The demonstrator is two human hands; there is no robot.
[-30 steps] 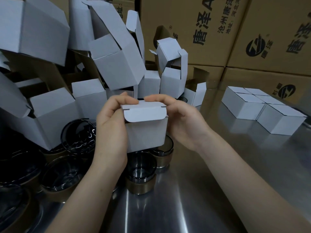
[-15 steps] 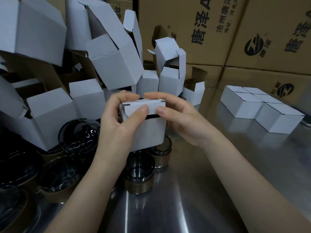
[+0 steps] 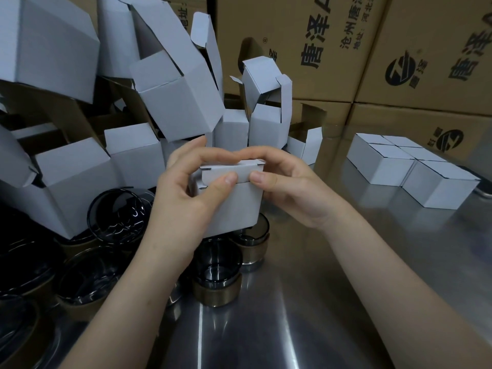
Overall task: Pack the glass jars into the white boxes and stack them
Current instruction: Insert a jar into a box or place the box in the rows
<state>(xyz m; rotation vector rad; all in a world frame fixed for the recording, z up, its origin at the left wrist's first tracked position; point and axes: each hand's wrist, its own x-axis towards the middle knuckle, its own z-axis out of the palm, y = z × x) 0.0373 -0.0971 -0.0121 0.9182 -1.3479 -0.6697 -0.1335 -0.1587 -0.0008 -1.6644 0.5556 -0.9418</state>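
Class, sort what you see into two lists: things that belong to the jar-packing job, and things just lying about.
Job: white box gripped by left hand and right hand; glass jars; open white boxes; closed white boxes.
Lying about: brown printed cartons.

- The bare stainless-steel tabletop lies open near and to the right.
- A tumbled heap of open white cardboard boxes blocks the left.
- Under that heap, dark glass jars crowd the tabletop.
- A block of closed white boxes sits far right; printed brown cartons wall the back.
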